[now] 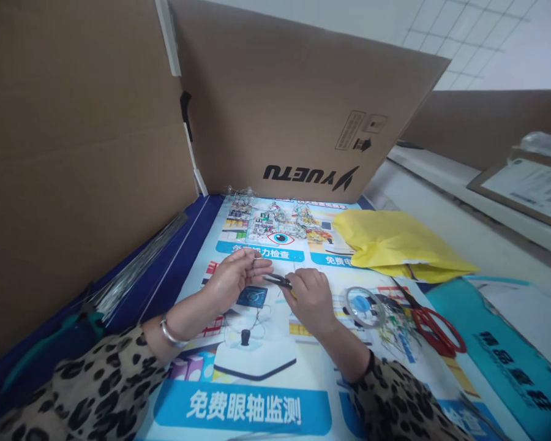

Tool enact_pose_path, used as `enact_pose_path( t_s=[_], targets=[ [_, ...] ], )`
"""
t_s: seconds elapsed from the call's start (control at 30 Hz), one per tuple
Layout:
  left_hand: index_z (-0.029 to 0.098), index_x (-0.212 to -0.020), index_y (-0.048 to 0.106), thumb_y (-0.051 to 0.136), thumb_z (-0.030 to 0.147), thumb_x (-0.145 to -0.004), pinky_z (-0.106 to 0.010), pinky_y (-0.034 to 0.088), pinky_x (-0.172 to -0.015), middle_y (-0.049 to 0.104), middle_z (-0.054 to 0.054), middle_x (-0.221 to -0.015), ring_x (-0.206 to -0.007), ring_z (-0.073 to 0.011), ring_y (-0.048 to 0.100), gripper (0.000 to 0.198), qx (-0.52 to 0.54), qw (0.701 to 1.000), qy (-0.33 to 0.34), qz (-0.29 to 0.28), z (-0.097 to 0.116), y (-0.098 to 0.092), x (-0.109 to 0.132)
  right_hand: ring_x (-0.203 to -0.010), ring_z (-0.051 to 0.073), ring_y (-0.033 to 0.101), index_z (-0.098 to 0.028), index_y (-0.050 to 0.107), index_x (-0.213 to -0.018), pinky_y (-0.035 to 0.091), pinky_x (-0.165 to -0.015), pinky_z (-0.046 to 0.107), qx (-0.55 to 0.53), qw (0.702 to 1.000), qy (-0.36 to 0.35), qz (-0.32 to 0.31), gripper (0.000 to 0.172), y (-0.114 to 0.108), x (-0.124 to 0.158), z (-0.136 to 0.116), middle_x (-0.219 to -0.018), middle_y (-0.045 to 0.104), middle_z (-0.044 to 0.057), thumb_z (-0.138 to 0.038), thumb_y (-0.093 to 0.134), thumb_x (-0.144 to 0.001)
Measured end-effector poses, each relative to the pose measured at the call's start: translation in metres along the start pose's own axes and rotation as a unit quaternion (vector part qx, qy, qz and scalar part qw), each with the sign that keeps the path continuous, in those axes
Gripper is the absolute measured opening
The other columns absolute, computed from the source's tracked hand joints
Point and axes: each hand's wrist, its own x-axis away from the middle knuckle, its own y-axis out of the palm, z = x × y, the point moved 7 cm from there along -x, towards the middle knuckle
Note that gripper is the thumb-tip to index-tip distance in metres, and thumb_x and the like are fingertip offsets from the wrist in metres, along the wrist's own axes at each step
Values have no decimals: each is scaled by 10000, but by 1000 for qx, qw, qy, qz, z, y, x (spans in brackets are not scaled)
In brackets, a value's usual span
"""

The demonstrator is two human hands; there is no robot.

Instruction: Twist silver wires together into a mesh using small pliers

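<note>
My right hand [312, 301] is closed around a small pair of dark-jawed pliers [278, 280], whose tips point left toward my other hand. The thumb and index finger of my left hand [239, 278] are pinched together on a thin wire, hard to see between the fingertips. Fine wire loops [258, 321] show just below this hand, over the printed poster sheet [275, 361]. The plier tips are close to the left fingers; whether they touch the wire I cannot tell.
Cardboard panels [303, 104] stand behind and left. Straight wires [140, 266] and teal-handled pliers [57, 346] lie left. Wire pieces with coloured bits [298, 220] sit at the back. On the right are a tape roll [364, 307], red-handled scissors [436, 327] and a yellow bag [395, 242].
</note>
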Motion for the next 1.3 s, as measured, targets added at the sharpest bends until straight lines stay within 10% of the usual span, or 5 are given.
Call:
enact_pose_path(
  t_s=[1.3],
  targets=[
    [101,-967,594,426,207,-884,-314,497,-820,649,-155,-1036,-944,-207,632,215,125,984,-121,-30,-12,29,22,-779,170,489,-233,552,-1068,307,-675,342,77,990,-112,39,233,-18,3,1,-818,604,36,-175,511,-846]
  ],
)
